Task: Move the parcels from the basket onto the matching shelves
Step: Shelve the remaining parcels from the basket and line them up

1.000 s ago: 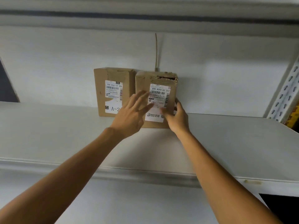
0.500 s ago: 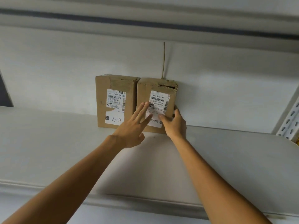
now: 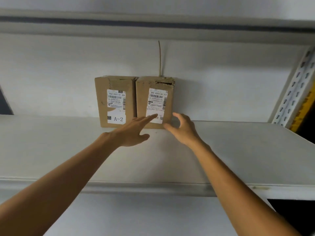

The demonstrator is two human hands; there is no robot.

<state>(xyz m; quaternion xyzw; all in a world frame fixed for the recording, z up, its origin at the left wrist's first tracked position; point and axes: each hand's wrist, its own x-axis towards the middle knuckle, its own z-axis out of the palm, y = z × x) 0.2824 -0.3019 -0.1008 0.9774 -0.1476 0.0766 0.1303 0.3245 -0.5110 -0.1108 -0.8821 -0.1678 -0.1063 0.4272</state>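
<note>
Cardboard parcel [image 3: 154,83] on shelf [image 3: 238,150], just beyond left grip [image 3: 129,132] and right grip [image 3: 185,129]

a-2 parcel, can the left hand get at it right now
Probably yes: the open left hand is just in front of the A-2 parcel, with nothing standing between them.

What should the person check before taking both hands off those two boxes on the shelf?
1. Right brown cardboard box stands upright on the white metal shelf: ok.
2. It sits right against the left brown cardboard box: ok.
3. Left box's white label reads A-2: ok.
4. Right box's shelf code readable: cannot tell, the left hand covers it.
5. Right box's top intact: not ok, torn.
6. Right hand holds nothing: ok.
</note>
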